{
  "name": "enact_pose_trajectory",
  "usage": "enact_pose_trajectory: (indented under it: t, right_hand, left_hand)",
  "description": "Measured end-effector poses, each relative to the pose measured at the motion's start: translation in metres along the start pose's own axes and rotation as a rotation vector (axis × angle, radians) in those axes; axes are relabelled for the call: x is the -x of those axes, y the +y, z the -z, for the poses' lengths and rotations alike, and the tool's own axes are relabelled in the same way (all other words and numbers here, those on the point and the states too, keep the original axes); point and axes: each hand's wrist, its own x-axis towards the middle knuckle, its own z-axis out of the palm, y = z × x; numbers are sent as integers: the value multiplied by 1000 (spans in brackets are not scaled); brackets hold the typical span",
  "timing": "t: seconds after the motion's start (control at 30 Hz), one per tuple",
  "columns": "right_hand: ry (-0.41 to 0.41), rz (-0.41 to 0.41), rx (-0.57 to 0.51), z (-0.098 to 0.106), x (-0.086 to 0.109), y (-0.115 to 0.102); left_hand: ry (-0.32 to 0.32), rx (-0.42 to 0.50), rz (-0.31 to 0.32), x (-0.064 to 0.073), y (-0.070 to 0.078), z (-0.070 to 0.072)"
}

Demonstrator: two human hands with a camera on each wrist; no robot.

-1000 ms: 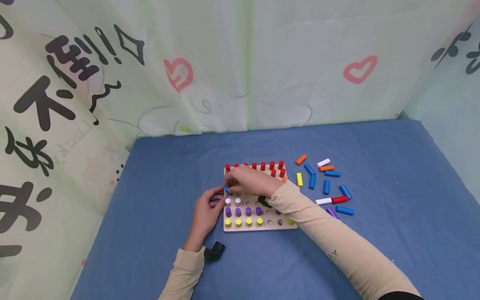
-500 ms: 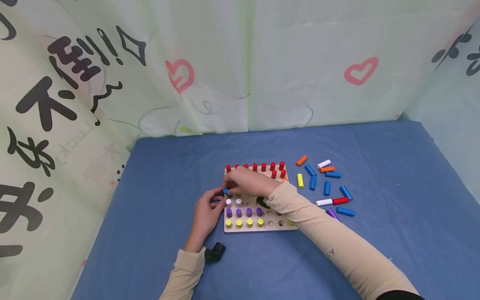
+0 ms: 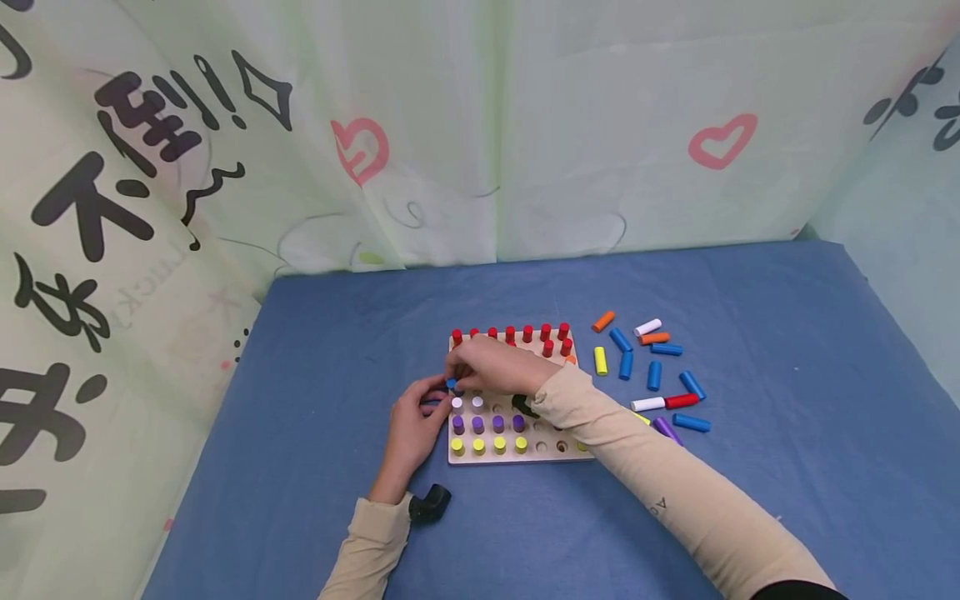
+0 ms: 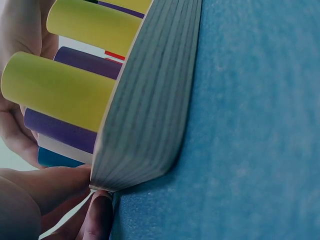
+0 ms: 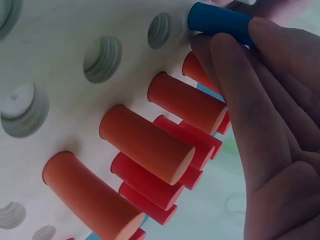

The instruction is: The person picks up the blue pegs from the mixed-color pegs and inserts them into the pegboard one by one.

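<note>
A pale wooden pegboard (image 3: 525,461) carries upright coloured pegs in rows. My right hand (image 3: 495,365) reaches over it from the right and pinches a blue peg (image 5: 220,21) between thumb and fingertips. That peg's lower end meets the board at the left end of a row, beside orange pegs (image 5: 145,142). At the board's left edge, my left hand (image 3: 412,423) holds the side with thumb and fingers, near a white peg (image 3: 457,405). Purple pegs (image 3: 477,425) and yellow pegs (image 3: 478,447) fill the nearer rows. Some board holes are hidden under my right hand and sleeve.
Loose pegs lie scattered right of the board: several blue pegs (image 3: 655,376), orange pegs (image 3: 603,321), white pegs (image 3: 647,404), a red peg (image 3: 681,401), a purple peg (image 3: 667,431) and yellow pegs (image 3: 600,361). Red pegs (image 3: 528,334) stand along the board's far edge. Blue cloth (image 3: 337,333) covers the table.
The blue peg's top stands slightly lower and a little further left than one second ago, with my right hand still pinching it. My left hand and the board stay in place.
</note>
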Motion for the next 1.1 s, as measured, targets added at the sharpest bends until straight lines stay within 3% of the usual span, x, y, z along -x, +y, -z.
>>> enact_pose_trajectory:
  t: [0.57, 1.1]
  right_hand:
    - [-19, -20, 53, 1, 3, -3]
    - [35, -28, 50, 7, 14, -10]
  left_hand:
    - [0, -10, -29, 0, 0, 0]
    - [-6, -3, 5, -1, 1, -1]
